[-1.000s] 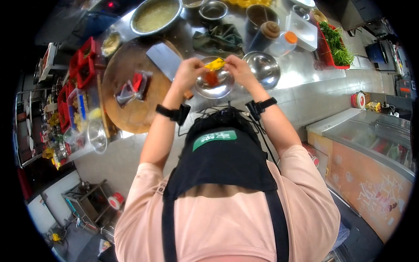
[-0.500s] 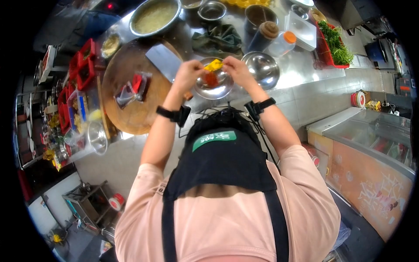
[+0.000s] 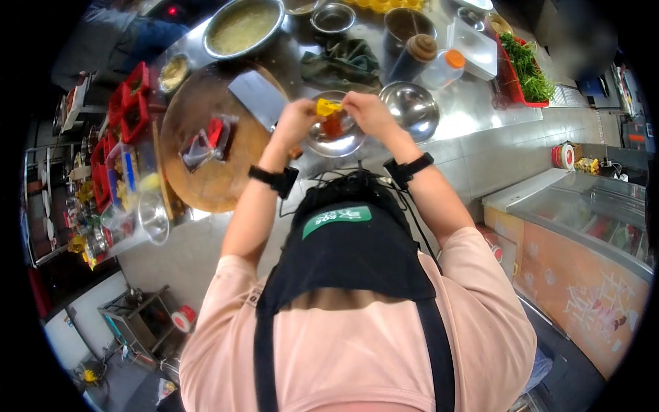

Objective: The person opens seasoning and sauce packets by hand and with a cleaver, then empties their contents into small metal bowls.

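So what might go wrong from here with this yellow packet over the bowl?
The yellow packet, pinched between the left hand and right hand, might slip into the metal bowl below. The cleaver lies close to the left hand, so a careless sweep might knock it.

A shiny stainless-steel table (image 3: 477, 118) spreads beneath the right hand (image 3: 371, 114), brightly lit to its right; farther right lie grey floor tiles (image 3: 504, 152) and a glass-topped, tan-sided low cabinet (image 3: 566, 264).
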Action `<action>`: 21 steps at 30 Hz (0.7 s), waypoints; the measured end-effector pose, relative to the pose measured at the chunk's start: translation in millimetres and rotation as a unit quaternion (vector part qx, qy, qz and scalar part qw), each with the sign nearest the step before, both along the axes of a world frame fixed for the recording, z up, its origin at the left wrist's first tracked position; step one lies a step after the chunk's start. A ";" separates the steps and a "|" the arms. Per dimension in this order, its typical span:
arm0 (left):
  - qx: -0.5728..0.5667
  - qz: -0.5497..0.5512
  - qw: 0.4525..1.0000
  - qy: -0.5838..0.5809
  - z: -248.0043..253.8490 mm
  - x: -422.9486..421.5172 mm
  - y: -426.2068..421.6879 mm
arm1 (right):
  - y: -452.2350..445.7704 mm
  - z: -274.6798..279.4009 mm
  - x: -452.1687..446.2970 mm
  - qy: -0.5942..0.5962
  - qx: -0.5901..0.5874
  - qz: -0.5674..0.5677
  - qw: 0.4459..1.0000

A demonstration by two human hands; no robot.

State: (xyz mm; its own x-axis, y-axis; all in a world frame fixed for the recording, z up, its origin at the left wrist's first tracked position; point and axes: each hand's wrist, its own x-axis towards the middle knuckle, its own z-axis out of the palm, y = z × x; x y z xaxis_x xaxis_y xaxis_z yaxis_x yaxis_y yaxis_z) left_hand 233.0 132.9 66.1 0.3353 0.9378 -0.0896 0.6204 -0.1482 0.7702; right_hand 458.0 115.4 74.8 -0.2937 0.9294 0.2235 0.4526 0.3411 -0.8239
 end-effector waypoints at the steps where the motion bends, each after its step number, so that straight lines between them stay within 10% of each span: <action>1: -0.005 -0.002 1.000 -0.016 0.4 0.7 0.4 | 0.7 0.1 -0.2 -0.001 0.001 0.007 1.000; 21: -0.010 0.020 0.996 -0.088 -11.4 0.6 2.8 | 1.3 4.4 1.0 0.010 -0.095 0.019 0.995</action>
